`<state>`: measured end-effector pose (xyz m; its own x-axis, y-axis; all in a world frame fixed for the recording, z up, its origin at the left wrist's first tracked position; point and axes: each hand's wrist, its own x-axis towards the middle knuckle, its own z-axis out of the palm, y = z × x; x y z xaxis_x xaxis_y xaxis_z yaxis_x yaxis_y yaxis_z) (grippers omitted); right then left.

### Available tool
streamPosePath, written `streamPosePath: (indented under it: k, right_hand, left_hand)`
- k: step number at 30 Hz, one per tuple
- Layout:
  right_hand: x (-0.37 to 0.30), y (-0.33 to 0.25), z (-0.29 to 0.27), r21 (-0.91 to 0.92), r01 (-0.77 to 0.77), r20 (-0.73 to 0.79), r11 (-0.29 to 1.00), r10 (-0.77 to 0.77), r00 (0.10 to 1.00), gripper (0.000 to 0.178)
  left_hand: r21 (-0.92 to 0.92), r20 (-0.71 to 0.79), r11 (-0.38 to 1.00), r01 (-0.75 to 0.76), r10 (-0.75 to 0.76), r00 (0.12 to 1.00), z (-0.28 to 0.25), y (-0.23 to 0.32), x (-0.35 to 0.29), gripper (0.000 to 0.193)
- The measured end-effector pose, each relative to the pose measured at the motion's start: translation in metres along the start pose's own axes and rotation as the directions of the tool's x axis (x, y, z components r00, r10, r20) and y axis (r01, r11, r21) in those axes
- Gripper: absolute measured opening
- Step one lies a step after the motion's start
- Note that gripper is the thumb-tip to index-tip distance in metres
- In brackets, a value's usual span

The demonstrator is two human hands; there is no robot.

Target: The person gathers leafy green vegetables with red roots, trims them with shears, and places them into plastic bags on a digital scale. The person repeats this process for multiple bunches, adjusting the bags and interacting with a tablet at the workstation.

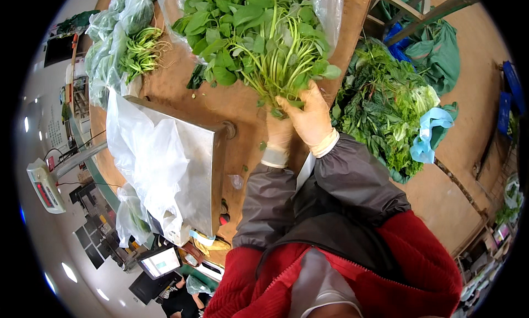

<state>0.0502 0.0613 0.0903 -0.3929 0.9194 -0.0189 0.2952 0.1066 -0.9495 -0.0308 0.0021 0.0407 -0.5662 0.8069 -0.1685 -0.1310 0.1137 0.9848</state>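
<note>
A large bunch of leafy greens [264, 48] with pale green stems spreads over the far middle of the brown table, its stem ends toward me. At the stem ends, my right hand [311, 118], in a pale glove, closes thumb and fingers on the greens. My left hand [279, 133], gloved too, is right beside it and under the gathered stems, holding the bunch from below; its fingertips are hidden by leaves and stems. Clear plastic [329, 15] lies around and beneath the greens.
A metal platform scale [201, 169] draped with white plastic bags [146, 153] stands left, its display [46, 187] beyond. Bagged greens [102, 59] and a loose rooted bunch [142, 52] lie far left. On the right is a heap of mixed greens [380, 103] with a blue strip [431, 133].
</note>
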Motion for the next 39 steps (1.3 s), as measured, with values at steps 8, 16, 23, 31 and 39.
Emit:
streamPosePath:
  k: [8,16,23,31,39]
  right_hand:
    - [0.031,-0.038,-0.085,0.643,0.008,0.057,0.766,-0.058,0.997,0.035]
    - [0.004,0.016,-0.238,0.19,-0.24,0.036,0.952,0.237,0.971,0.032]
    - [-0.012,0.049,-0.111,0.304,-0.246,0.26,0.92,0.169,0.951,0.041]
    - [0.012,0.049,-0.049,0.106,-0.293,0.354,0.95,0.239,0.904,0.036]
    - [0.019,0.044,-0.052,0.393,-0.476,0.576,0.787,0.193,0.794,0.03]
  left_hand:
    - [-0.042,0.06,0.998,0.048,-0.046,0.997,-0.002,-0.004,0.002,0.047]
    - [-0.05,0.085,0.993,0.109,-0.105,0.991,-0.008,-0.007,0.0,0.064]
    - [-0.031,-0.087,0.999,-0.008,0.006,0.996,-0.006,0.044,0.003,0.108]
    - [0.028,-0.09,0.999,-0.044,0.047,0.995,0.021,0.06,0.042,0.054]
    - [-0.163,-0.002,0.987,0.001,-0.001,1.0,-0.002,0.054,0.043,0.047]
